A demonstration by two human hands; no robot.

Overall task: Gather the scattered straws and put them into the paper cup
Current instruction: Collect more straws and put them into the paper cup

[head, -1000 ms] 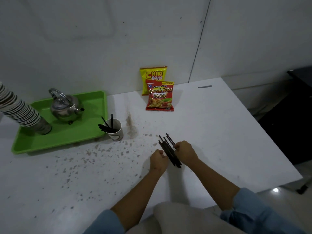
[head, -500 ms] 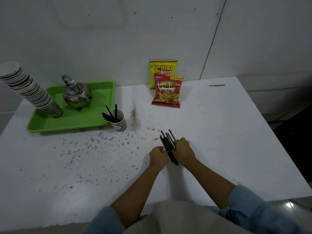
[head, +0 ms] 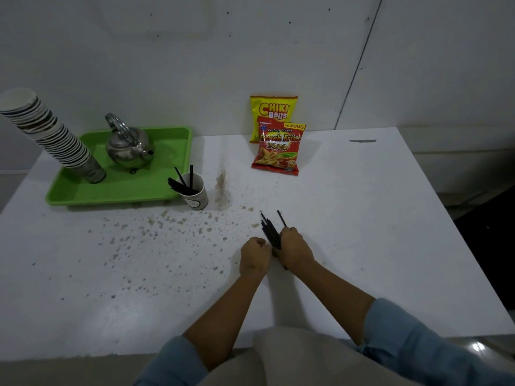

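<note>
White table (head: 362, 218), right hand (head: 294, 246) gripping straws (head: 269, 231)

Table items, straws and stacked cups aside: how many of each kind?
Snack bags: 2 (yellow, red)
Kettle: 1
Green tray: 1
Paper cup holding straws: 1
Total: 5

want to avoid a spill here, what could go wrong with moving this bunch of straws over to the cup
1. The black straws are pressed between the left hand and right hand, with uneven ends and one splayed out; a loose one may slip on lifting.
2. The paper cup looks light and already holds leaning straws, so pushing in a full bunch might tip it.
3. The cup stands right beside the green tray, leaving little room on that side.
</note>
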